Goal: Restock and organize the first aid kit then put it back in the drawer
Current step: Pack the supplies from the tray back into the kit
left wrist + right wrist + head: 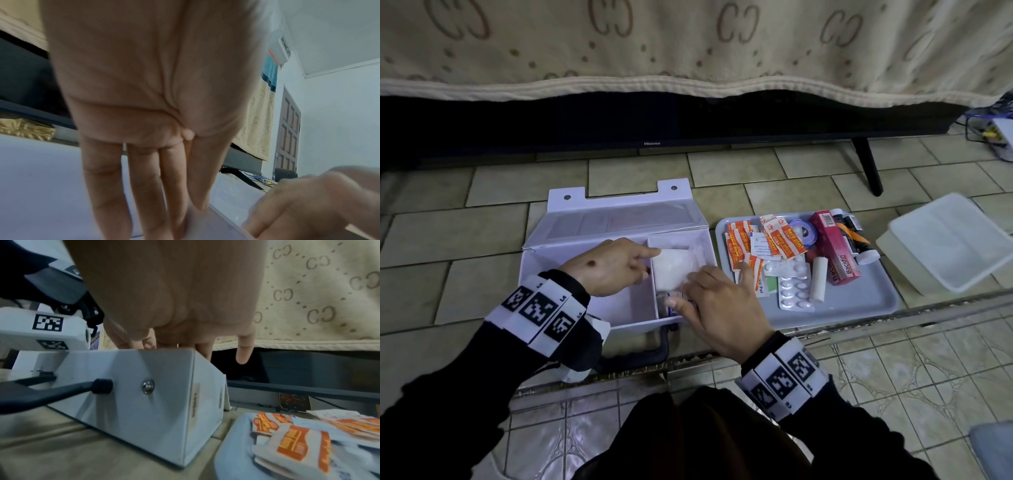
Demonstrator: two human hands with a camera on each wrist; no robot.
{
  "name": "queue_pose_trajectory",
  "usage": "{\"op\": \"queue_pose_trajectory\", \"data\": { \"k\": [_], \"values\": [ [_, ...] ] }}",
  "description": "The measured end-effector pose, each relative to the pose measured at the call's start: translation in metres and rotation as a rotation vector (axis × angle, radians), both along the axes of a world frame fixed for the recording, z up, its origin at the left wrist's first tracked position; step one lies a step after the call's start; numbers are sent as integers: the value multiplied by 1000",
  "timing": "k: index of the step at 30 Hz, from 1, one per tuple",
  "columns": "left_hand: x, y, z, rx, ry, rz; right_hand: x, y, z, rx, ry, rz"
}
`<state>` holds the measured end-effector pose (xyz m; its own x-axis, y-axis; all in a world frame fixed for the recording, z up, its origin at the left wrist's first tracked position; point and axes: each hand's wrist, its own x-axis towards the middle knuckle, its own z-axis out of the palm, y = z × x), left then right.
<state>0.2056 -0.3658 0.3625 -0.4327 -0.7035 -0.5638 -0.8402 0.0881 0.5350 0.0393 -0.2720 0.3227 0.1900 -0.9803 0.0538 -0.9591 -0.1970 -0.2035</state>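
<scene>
The white first aid box [571,260] lies open on the tiled floor, lid folded back, a divider splitting it. A white gauze packet [671,270] fills the right compartment. My left hand [650,262] reaches across the divider, its straight index finger touching the packet's far corner; the left wrist view shows its fingers [144,186] straight. My right hand [685,287] curls over the box's front right corner and grips the packet's near edge, thumb by a small blue-and-white item [673,297]. In the right wrist view its fingertips dip behind the box wall [133,402].
A grey tray [859,308] right of the box holds orange plaster sachets [784,240], blister packs [794,287], a gauze roll [818,279], a pink box [835,250] and tape. A clear lidded container [948,246] sits further right. A cloth-draped television [654,123] stands behind.
</scene>
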Motion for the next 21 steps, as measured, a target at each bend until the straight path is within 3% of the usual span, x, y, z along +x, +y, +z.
{"op": "queue_pose_trajectory", "data": {
  "k": [11, 14, 16, 17, 19, 21],
  "values": [
    [-10, 9, 0, -27, 2, 14, -19, -2, -6, -45, 25, -4],
    [-17, 11, -5, -33, 27, 30, -35, -9, 4, 58, -271, 37],
    [-16, 12, -4, -35, 45, 54, -60, -14, 12, -56, -523, -107],
    [-13, 12, -1, -23, 62, 86, -79, -16, 13, -159, -540, -261],
    [3, 9, 8, -35, 93, 186, -121, -19, 12, -186, -379, -561],
    [26, 3, 20, -118, 75, 300, -159, -17, 7, 11, -210, -736]
  ]
}}
